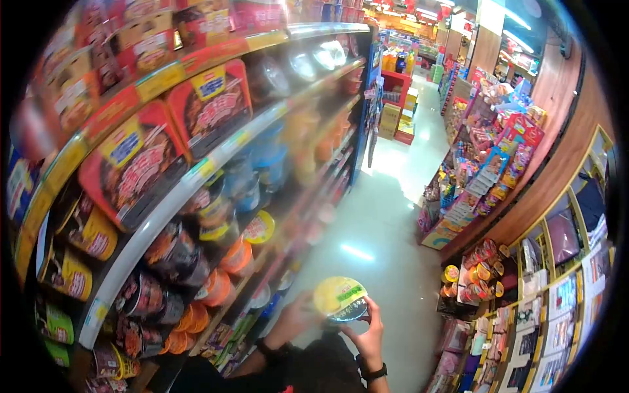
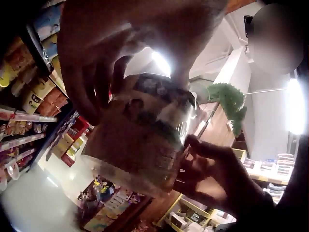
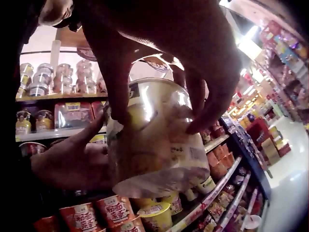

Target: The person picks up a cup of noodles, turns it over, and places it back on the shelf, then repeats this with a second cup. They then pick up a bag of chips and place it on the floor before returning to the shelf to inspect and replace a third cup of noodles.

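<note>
An instant noodle cup [image 1: 341, 298] with a yellow and dark lid is held up between both hands over the aisle. My left hand [image 1: 295, 321] grips it from the left; in the left wrist view its fingers [image 2: 89, 92] curl around one side of the cup. From the other side my right hand [image 1: 370, 334] holds it, with thumb and fingers spread around the cup in the right wrist view. Shiny clear film wraps the pale printed side of the cup [image 3: 159, 140]. Its underside faces the wrist cameras.
Close on the left, a store shelf [image 1: 151, 216] carries red boxed meals [image 1: 209, 101] and several cup noodles [image 1: 173, 249]. A tiled aisle floor [image 1: 386, 216] runs ahead. To the right stand a snack display [image 1: 481, 164] and a rack of packaged goods [image 1: 524, 301].
</note>
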Available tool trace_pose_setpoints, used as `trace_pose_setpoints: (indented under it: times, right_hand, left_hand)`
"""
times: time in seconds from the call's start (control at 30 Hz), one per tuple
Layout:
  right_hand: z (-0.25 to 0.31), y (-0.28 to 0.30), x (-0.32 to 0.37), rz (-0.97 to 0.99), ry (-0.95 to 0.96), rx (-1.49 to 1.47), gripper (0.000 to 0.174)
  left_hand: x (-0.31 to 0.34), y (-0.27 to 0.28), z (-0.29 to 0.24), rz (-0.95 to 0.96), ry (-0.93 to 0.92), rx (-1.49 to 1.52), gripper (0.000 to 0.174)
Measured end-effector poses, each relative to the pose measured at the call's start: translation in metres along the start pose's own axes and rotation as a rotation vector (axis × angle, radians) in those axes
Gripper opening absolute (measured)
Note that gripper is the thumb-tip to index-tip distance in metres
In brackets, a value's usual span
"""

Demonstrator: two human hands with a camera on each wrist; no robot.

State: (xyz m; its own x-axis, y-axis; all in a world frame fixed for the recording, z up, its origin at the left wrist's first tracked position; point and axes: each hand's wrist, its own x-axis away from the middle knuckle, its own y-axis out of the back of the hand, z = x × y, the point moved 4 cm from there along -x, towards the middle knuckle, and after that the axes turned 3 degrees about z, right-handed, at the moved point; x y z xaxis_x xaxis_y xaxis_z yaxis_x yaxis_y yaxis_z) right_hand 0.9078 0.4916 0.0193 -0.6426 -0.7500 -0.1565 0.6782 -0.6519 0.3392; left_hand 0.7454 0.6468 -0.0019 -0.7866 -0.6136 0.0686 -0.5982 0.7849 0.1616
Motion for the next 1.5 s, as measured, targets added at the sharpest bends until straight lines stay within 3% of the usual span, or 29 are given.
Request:
trace_pose_setpoints:
  times: [0.1, 0.27, 0.37, 0.5, 0.6, 0.63, 0.73, 0.77, 0.83, 1.0, 1.1, 1.2, 1.5]
  right_hand:
    - [0.003, 0.007, -0.078, 0.036, -0.074, -0.019, 0.091]
    - [-0.02, 0.009, -0.22, 0.086, 0.118, -0.114, 0.089]
    - [-0.022, 0.001, -0.301, 0.143, 0.143, -0.13, 0.09]
    - [-0.026, -0.009, -0.388, 0.147, 0.164, -0.139, 0.091]
    - [-0.033, -0.017, -0.457, 0.106, 0.229, -0.15, 0.089]
    - [-0.048, -0.023, -0.478, 0.09, 0.246, -0.121, 0.089]
    - [-0.05, -0.024, -0.545, 0.094, 0.195, -0.087, 0.09]
    - [-0.05, -0.022, -0.565, 0.097, 0.174, -0.079, 0.089]
    - [-0.056, -0.023, -0.604, 0.092, 0.205, -0.045, 0.09]
    - [-0.056, -0.036, -0.699, 0.19, 0.129, -0.193, 0.083]
    - [-0.068, -0.055, -0.755, 0.307, 0.246, -0.194, 0.091]
    - [-0.069, -0.075, -0.81, 0.439, 0.309, -0.167, 0.091]
    - [-0.084, -0.107, -0.938, 0.878, 0.311, -0.289, 0.098]
  left_hand:
    - [-0.072, 0.009, -0.013, -0.044, 0.025, -0.047, 0.072]
    - [-0.19, 0.034, -0.049, -0.09, -0.067, -0.002, 0.071]
    - [-0.258, 0.05, -0.043, -0.145, -0.186, 0.201, 0.071]
    - [-0.34, 0.077, -0.065, -0.214, -0.224, 0.12, 0.071]
    - [-0.409, 0.089, -0.07, -0.184, -0.18, 0.361, 0.074]
    - [-0.433, 0.094, -0.056, -0.224, -0.175, 0.351, 0.083]
    - [-0.501, 0.108, -0.058, -0.213, -0.166, 0.157, 0.073]
    - [-0.522, 0.111, -0.052, -0.185, -0.241, 0.313, 0.073]
    - [-0.556, 0.116, -0.057, -0.188, -0.157, 0.341, 0.082]
    - [-0.617, 0.136, -0.05, -0.358, -0.083, 0.352, 0.092]
    - [-0.652, 0.155, -0.072, -0.442, -0.098, 0.271, 0.097]
    - [-0.679, 0.169, -0.051, -0.563, -0.146, 0.192, 0.1]
    - [-0.743, 0.148, -0.088, -1.001, -0.129, 0.267, 0.09]
